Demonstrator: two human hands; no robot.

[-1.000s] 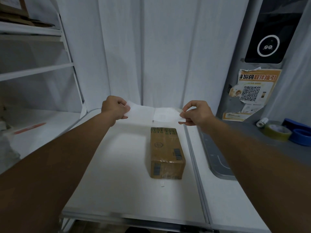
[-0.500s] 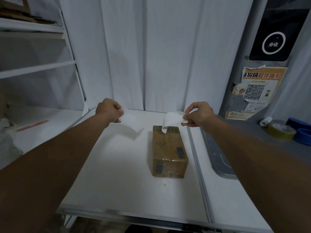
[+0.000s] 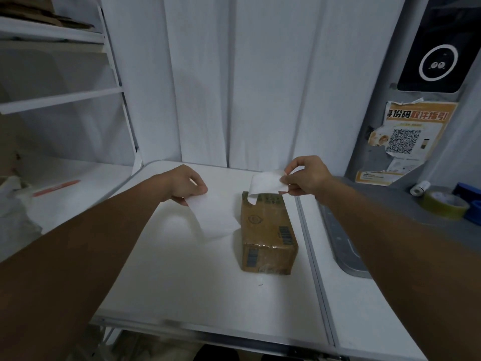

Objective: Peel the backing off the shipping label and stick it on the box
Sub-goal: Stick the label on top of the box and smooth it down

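- White curtains hang behind a white worktop point(image 3: 182, 282), and a brown cardboard box point(image 3: 268, 235) lies on it right of centre, long side running away from the camera.
- Two separate white sheets are in the air above the worktop; which one is the shipping label and which the backing cannot be told.
- One white sheet point(image 3: 265, 183) hangs curled over the far end of the box, its lower edge just above or touching the box top; which, I cannot tell.
- The right hand point(image 3: 304, 178) pinches this sheet at its right edge between thumb and fingers.
- The other, larger white sheet point(image 3: 216, 220) slopes down to the left of the box, its lower corner close to the box's left side.
- The left hand point(image 3: 184, 185) is closed on that sheet's upper left corner.
- A grey metal tray point(image 3: 341, 246) sits on the neighbouring surface to the right of the box.
- Further right, a roll of yellowish tape point(image 3: 442, 204) stands beside a blue roll point(image 3: 473, 212).
- An orange poster point(image 3: 411, 131) with a QR code is stuck on the wall above, under a black panel point(image 3: 440, 56) with a white ring.
- White shelves point(image 3: 59, 100) fill the left side.
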